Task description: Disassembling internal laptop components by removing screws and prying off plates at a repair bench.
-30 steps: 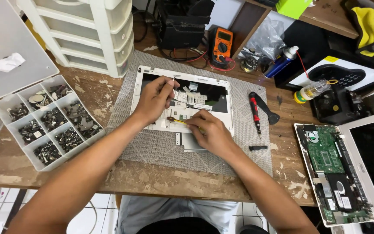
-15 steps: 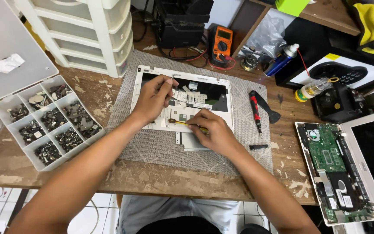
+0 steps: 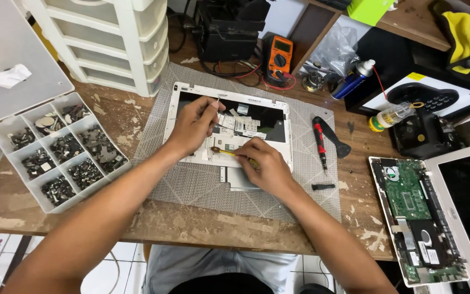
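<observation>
Electronics repair workshop. Worn wooden bench [image 3: 202, 220], multimeter [image 3: 278, 54], screwdriver [image 3: 319, 141], sorted screw box [image 3: 55, 152], spray can [image 3: 353, 79], opened laptop [image 3: 414, 218] with bare board, white drawer unit [image 3: 110, 38].

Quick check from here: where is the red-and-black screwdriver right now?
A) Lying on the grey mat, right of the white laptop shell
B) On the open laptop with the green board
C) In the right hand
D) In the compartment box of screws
A: the red-and-black screwdriver lies loose on the grey mat, right of the white laptop shell; the right hand holds a thin yellow tool instead.
</observation>
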